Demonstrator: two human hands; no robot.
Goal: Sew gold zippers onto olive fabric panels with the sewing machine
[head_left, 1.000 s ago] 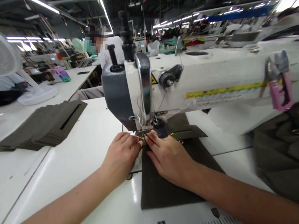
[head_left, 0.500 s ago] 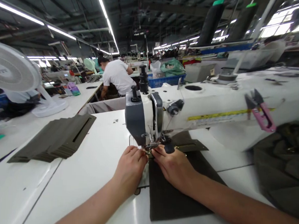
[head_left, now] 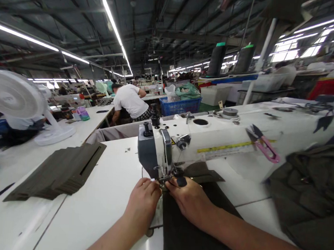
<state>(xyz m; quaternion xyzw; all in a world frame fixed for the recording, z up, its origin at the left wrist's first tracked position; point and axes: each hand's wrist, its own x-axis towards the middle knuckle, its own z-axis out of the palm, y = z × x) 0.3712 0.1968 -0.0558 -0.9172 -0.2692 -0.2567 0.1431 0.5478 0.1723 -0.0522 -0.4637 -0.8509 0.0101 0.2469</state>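
Observation:
A white sewing machine stands before me, a dark olive fabric piece lying flat under its presser foot. My left hand is closed just left of the foot, fingers curled and thumb tucked in; whatever the fingertips pinch is hidden. To the right of the foot, my right hand rests on the fabric, its fingertips bent together at the edge beside the needle area. A dark flap of fabric shows behind this hand. The needle itself is too small to make out.
On the left lies a fanned stack of dark fabric pieces, with a white fan beyond. Pink-handled snips sit against the machine arm. Bulky dark cloth lies at right. A person bends over behind the machine, near a blue crate.
The camera has tilted up and turned right, so the scene sits lower and the thread cones farther left in view. Both hands stay beside the presser foot, with little change in their grip.

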